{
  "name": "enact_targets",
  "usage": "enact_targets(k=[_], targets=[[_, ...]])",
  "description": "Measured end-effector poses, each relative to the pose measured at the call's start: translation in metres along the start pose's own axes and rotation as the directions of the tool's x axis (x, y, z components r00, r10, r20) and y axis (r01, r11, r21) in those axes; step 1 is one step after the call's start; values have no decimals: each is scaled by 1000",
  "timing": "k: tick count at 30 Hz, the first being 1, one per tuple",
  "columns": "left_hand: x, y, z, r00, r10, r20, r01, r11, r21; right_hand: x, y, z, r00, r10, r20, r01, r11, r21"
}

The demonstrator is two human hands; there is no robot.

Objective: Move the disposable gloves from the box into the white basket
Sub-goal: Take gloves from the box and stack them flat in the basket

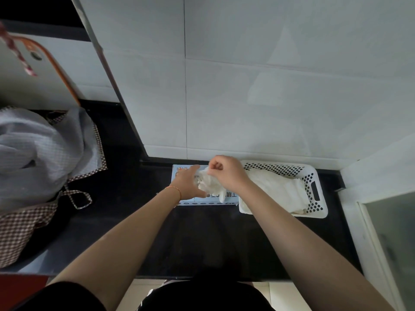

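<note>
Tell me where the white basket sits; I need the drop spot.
The white basket sits right of centre on the black counter, against the glove box's right side.

Both arms reach forward, left hand (189,184) flat, right hand (226,171) seemingly pinching with curled fingers.
</note>
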State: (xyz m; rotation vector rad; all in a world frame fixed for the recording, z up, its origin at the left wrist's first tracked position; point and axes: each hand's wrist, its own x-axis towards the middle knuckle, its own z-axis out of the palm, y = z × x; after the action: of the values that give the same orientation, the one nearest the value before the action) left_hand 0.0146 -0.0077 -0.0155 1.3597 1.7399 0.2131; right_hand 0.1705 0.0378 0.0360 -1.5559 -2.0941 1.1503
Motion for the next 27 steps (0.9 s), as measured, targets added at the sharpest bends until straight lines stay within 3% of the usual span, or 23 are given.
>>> enact_targets(k=[1, 4, 6, 9, 11, 15, 20, 24, 27], targets=[[0, -1, -1, 1000, 3, 6, -3, 1000, -14, 1, -7, 2, 1000, -25, 16, 25, 1000, -5], [0, -3, -1, 1000, -6, 8, 6, 1000, -17, 14, -20, -8, 980, 4, -197, 9, 998, 68], [-3, -1, -3, 1000, 17, 22, -16, 997, -71, 21, -18, -23, 970, 59, -235, -43, 996, 72], [-2, 2, -12, 999, 14, 46, -5, 980, -200, 23, -11, -32, 987, 113, -117, -115, 993, -10], [-4, 4, -19, 999, -28, -41, 16, 960, -279, 22, -8, -32, 983, 150, -102, -147, 988, 38], [-15, 19, -28, 967, -50, -252, -73, 886, -459, 17, -11, -34, 964, 250, -89, -203, 912, 358], [-23, 50, -37, 987, 38, -158, -117, 839, -531, 7, -30, -42, 980, 196, 13, -161, 761, 628], [-25, 63, -44, 992, 77, -96, -122, 708, -696, -2, -39, -44, 992, 91, 91, -128, 745, 655], [-23, 67, -48, 969, 20, -247, -194, 679, -708, -11, -43, -47, 963, 22, 267, -158, 851, 501]])
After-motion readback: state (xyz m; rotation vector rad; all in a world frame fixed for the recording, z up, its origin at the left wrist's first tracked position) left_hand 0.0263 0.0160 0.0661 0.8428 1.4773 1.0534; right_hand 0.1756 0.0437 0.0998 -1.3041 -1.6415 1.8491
